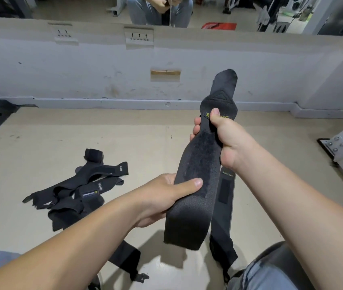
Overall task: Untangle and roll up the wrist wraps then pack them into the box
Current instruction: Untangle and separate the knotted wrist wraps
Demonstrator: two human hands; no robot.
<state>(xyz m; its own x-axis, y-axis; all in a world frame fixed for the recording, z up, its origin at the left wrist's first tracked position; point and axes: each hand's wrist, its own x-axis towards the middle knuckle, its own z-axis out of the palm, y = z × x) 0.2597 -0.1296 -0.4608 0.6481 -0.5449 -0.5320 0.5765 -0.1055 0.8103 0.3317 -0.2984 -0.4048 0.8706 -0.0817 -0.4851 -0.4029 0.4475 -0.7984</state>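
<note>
1. Background: beige floor [40, 143], closed at its far edge by a pale, scuffed wall [82, 65] carrying socket plates [138, 36], with a mirror strip [82, 7] above.
2. Locate the left hand [166, 197]: thumb on top, fingers curled beneath, gripping the lower part of a black wrist wrap [197, 164] held in the air over the near half of the floor.
3. Locate the right hand [227, 141]: closed round the same wrap higher up, thumb pressed beside the yellow-green lettering. Hook-and-loop patch exposed between the two hands; top end standing free above the right hand.
4. Note a second black strap [226, 195] hanging below the right hand toward the near edge of the floor. Cannot tell whether gripped together with the held wrap or merely snagged on it.
5. Note the tangled pile [78, 191] of further wraps on the floor toward its left edge, well apart from both hands; one end at the far side of the pile apparently wound small.
6. Note another black strip [124, 258] near the near edge of the floor, partly hidden under the left forearm.
7. No box in view.
8. Progress, as judged: early. Held wrap stretched out flat, not yet rolled; pile not separated; nothing packed. Remaining: free the hanging strap, roll each wrap, work through the pile, load the box.
</note>
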